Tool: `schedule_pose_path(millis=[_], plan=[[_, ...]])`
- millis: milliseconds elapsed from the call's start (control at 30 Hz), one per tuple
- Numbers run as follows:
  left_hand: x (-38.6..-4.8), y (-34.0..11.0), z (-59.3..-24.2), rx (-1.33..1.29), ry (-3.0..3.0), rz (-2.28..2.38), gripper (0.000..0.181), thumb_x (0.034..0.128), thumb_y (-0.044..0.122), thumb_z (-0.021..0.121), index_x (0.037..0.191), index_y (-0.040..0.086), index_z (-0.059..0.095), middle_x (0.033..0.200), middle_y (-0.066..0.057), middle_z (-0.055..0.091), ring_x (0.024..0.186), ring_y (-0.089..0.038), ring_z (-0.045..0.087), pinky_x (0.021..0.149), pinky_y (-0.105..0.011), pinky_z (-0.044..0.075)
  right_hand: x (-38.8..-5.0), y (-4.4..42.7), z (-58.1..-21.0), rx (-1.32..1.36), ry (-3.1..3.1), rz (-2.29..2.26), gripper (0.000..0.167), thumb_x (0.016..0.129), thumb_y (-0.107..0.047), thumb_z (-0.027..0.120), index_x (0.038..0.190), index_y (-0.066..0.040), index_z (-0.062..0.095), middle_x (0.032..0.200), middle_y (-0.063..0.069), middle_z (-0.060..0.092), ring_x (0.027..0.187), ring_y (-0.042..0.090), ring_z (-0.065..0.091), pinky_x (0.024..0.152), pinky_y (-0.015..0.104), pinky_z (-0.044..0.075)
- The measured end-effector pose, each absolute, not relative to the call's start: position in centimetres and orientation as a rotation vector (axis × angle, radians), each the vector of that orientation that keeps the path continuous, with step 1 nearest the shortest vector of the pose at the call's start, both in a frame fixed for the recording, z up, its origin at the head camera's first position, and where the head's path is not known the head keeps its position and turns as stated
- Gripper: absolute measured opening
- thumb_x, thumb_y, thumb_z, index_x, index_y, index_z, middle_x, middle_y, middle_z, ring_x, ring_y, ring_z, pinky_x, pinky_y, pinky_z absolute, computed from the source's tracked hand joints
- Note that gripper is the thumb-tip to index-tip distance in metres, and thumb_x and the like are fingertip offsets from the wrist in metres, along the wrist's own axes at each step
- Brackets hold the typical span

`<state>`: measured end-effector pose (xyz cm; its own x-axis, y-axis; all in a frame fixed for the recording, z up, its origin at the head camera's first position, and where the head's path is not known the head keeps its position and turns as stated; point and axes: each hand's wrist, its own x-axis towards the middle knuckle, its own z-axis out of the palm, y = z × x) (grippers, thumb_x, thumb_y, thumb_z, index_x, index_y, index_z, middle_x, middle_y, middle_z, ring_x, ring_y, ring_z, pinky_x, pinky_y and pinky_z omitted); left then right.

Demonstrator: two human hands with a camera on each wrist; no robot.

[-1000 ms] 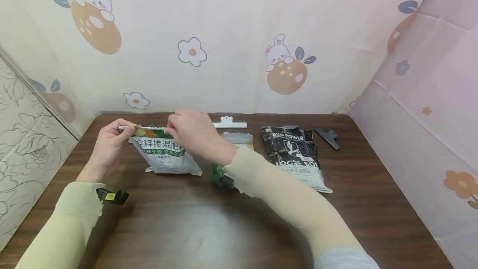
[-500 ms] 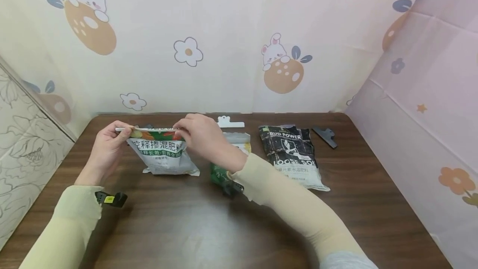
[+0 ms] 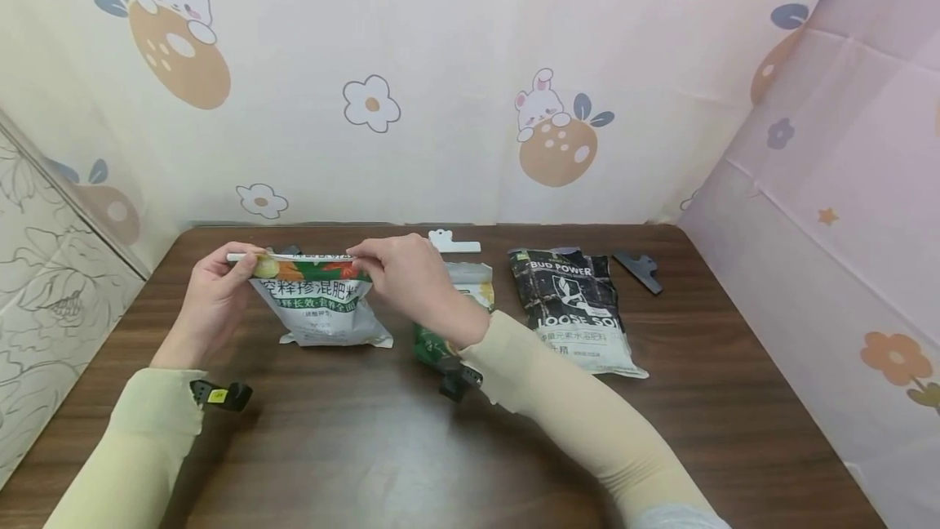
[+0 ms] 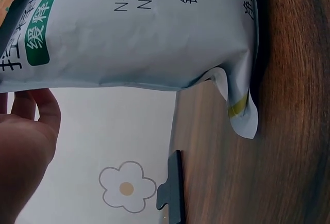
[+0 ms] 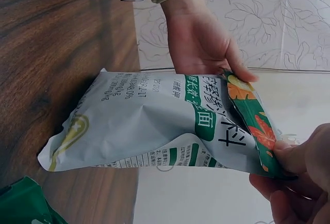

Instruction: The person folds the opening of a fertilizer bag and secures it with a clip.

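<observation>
A white and green fertilizer bag [image 3: 326, 313] stands on the table toward the left, its printed top band [image 5: 252, 123] folded over. Along the top runs a thin white edge that pokes out past the left thumb. My left hand [image 3: 213, 292] pinches the top left corner between thumb and fingers. At the top right corner, my right hand [image 3: 411, 276] pinches the fold; the right wrist view shows its thumb on the green band. The left wrist view shows the bag's side and bottom corner, with fingers of the left hand [image 4: 28, 146] behind the bag.
Right of the bag lies a green pouch [image 3: 429, 345], partly behind my right wrist. A black and white soil bag [image 3: 573, 308] lies farther right. A white clip [image 3: 455, 246] and a dark clip [image 3: 640, 272] lie at the back. Another dark clip [image 4: 176, 188] sits behind the bag.
My right hand has slid right and slightly down along the bag's top, to the corner. More of the colourful top band shows. My left hand keeps its hold.
</observation>
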<state>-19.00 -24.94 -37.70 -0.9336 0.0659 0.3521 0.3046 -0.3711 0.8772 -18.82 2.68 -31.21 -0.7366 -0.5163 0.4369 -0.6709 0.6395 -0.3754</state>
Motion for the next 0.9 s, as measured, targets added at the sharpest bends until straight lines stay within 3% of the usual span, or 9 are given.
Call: schedule_pose_path(millis=[200, 333, 500, 667, 900], plan=[[-19.2, -25.4, -37.6, -0.617, -1.635, -2.488, 0.026, 0.1057, 0.004, 0.044, 0.104, 0.002, 0.069, 0.104, -0.006, 0.067, 0.097, -0.014, 0.057, 0.085, -0.025, 0.044, -18.7, 2.8, -31.4, 0.937, -2.545, 0.738, 0.017, 0.097, -0.018, 0.068, 0.111, -0.017, 0.077, 0.097, -0.007, 0.076, 0.053, 0.001, 0.052, 0.047, 0.017, 0.032], [-19.5, -26.0, -37.5, -0.735, -1.582, -2.544, 0.028, 0.1068, 0.003, 0.039, 0.107, 0.000, 0.067, 0.108, -0.010, 0.070, 0.106, -0.019, 0.063, 0.086, -0.026, 0.046, -18.7, 2.8, -31.4, 0.931, -2.552, 0.730, 0.018, 0.097, -0.020, 0.068, 0.112, -0.017, 0.077, 0.099, -0.006, 0.076, 0.048, 0.003, 0.045, 0.045, 0.018, 0.028], [-20.0, -27.0, -37.4, -0.760, -1.610, -2.549, 0.031, 0.1082, 0.006, 0.036, 0.110, -0.001, 0.066, 0.113, -0.012, 0.071, 0.118, -0.022, 0.059, 0.093, -0.028, 0.044, -18.7, 2.8, -31.5, 0.924, -2.565, 0.719, 0.018, 0.096, -0.020, 0.068, 0.112, -0.017, 0.077, 0.097, -0.006, 0.076, 0.051, 0.001, 0.048, 0.046, 0.017, 0.031], [-20.8, -27.8, -37.3, -0.615, -1.708, -2.481, 0.028, 0.1082, 0.013, 0.041, 0.109, -0.001, 0.065, 0.111, -0.009, 0.071, 0.118, -0.020, 0.057, 0.100, -0.028, 0.037, -18.8, 2.8, -31.5, 0.916, -2.573, 0.709, 0.018, 0.096, -0.020, 0.069, 0.112, -0.018, 0.077, 0.097, -0.007, 0.076, 0.057, 0.000, 0.056, 0.048, 0.017, 0.035], [-22.6, -29.6, -37.4, -0.327, -1.986, -2.302, 0.026, 0.1041, 0.023, 0.054, 0.115, 0.000, 0.063, 0.107, -0.001, 0.074, 0.111, -0.013, 0.063, 0.094, -0.020, 0.041, -18.7, 2.8, -31.3, 0.917, -2.590, 0.708, 0.018, 0.097, -0.019, 0.068, 0.113, -0.018, 0.077, 0.098, -0.008, 0.076, 0.063, 0.000, 0.061, 0.050, 0.016, 0.037]])
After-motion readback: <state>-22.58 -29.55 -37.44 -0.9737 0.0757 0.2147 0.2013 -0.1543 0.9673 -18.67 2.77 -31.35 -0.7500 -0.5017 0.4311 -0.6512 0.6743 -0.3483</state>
